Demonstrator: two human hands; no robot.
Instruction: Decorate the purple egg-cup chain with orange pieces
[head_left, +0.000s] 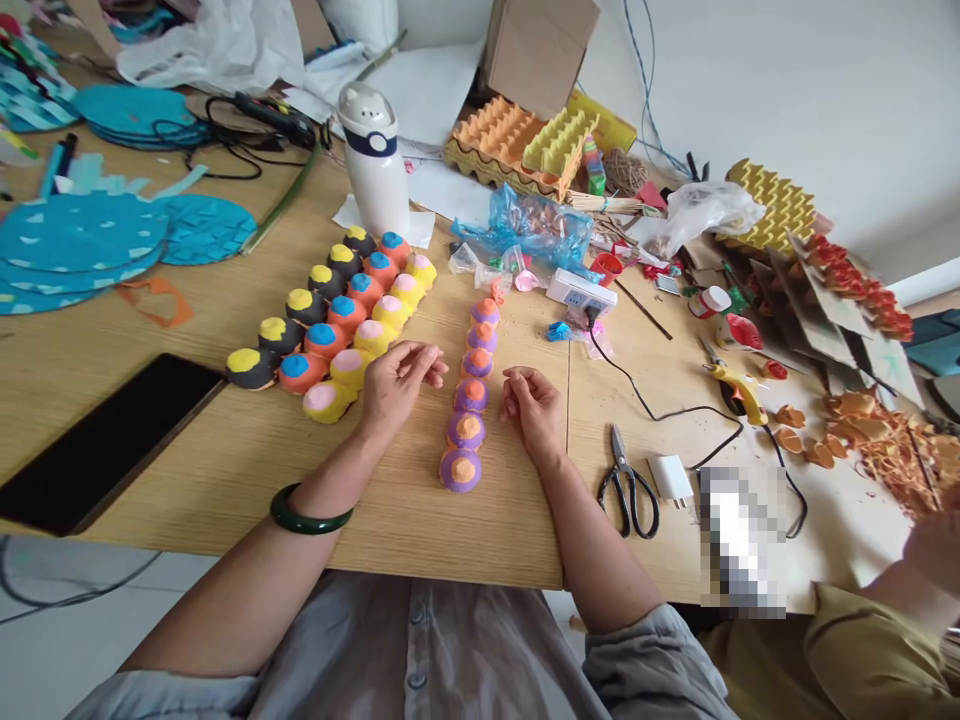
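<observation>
A single row of purple egg-carton cups with orange centres (471, 395) lies lengthwise between my two hands, with an orange piece at its far end. My left hand (397, 388) hovers to the left of the row, its fingers loosely bent and slightly apart, with nothing visible in them. On the other side, my right hand (534, 408) is curled with thumb and fingers together, and I see nothing in it. Left of my left hand stand three more painted rows: yellow with pink tops (373, 337), orange with blue tops (325, 341), and black with yellow tops (306, 306).
A black tablet (112, 440) lies at left, and a white bottle (375, 165) stands behind the rows. Scissors (628, 490), a white charger (670, 478), a power strip (581, 292) with its cord and a yellow glue gun (739, 390) lie at right. A co-worker's arm (900, 590) shows lower right.
</observation>
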